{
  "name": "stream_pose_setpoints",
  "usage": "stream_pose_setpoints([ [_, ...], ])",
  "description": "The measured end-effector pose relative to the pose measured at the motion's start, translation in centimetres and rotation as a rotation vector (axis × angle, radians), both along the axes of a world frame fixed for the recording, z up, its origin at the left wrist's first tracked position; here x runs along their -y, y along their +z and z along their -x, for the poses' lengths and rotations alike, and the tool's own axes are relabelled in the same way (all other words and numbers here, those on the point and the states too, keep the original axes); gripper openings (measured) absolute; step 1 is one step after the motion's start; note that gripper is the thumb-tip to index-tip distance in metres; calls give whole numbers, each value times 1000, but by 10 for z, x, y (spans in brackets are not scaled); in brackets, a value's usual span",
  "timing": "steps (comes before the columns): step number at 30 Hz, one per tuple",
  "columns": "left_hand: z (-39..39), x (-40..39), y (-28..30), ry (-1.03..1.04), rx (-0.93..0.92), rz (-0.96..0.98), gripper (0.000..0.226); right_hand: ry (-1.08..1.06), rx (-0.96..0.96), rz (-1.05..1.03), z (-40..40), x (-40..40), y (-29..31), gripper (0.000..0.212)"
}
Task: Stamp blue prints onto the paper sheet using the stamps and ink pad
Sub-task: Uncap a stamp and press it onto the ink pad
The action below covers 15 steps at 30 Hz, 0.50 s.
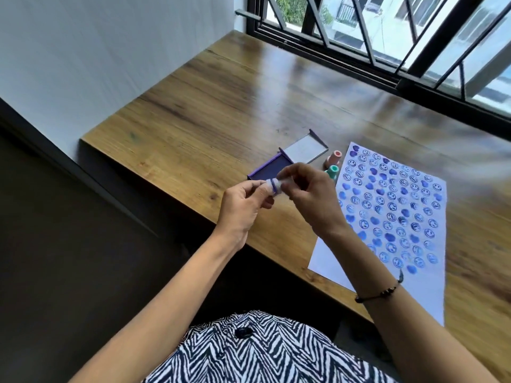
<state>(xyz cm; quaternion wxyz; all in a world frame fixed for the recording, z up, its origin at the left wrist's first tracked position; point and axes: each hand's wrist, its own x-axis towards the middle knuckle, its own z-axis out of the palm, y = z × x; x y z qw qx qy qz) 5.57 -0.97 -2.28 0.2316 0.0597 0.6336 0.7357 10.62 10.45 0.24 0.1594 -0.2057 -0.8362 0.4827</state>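
A white paper sheet [392,217] covered with several blue smiley and heart prints lies on the wooden table [221,106] at the right. The purple ink pad [272,168] sits open, its lid [305,149] folded back. A pink stamp [334,158] and a green stamp [331,170] lie between the pad and the sheet. My left hand [243,208] and my right hand [309,194] together hold a small white stamp with a blue ring [273,186] above the table's near edge, just in front of the pad.
A barred window [401,37] runs along the table's far side. A white wall [83,51] borders the left. My zebra-patterned clothing [262,349] shows at the bottom. A beaded bracelet [381,293] is on my right wrist.
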Motion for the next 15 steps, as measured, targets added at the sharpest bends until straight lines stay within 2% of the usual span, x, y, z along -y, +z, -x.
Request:
stream_pose_setpoints([
  [2, 6, 2, -1, 61, 63, -28, 10, -16, -65, -149, 6, -7, 8, 8],
  [5, 14, 5, -7, 117, 35, 12, 8, -39, -146, -444, 31, -25, 16, 8],
  [7, 13, 4, -12, 134, -7, 57, 8, 20, -98, -700, 48, -31, 8, 9],
  [9, 11, 2, -17, 139, -55, 98, 7, 164, 43, -851, 51, -22, -12, 14],
  [11, 10, 1, -17, 125, -91, 113, 3, 271, 109, -886, 51, -21, -22, 17],
  [15, 7, 4, -16, 127, -93, 96, 15, 260, 173, -792, 62, -36, -3, 16],
])
